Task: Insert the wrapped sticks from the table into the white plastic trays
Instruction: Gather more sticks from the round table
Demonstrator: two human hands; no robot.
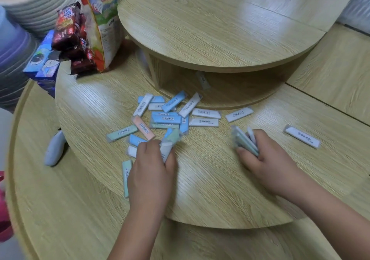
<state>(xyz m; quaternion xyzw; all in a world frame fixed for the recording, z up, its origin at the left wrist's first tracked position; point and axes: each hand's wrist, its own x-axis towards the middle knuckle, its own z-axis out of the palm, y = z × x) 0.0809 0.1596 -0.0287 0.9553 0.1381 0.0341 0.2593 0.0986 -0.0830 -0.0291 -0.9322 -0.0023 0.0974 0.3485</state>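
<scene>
Gathering stage: our left hand (153, 163) curls round a few wrapped sticks (167, 147), our right hand (268, 159) clamps a bundle (243, 140); a loose pile (166, 118) lies on the desk (220, 179). No white trays in view; we should square the ends before inserting

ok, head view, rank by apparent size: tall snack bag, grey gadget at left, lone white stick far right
1. tall snack bag
2. grey gadget
3. lone white stick
Last two similar length; gadget wider.
</scene>
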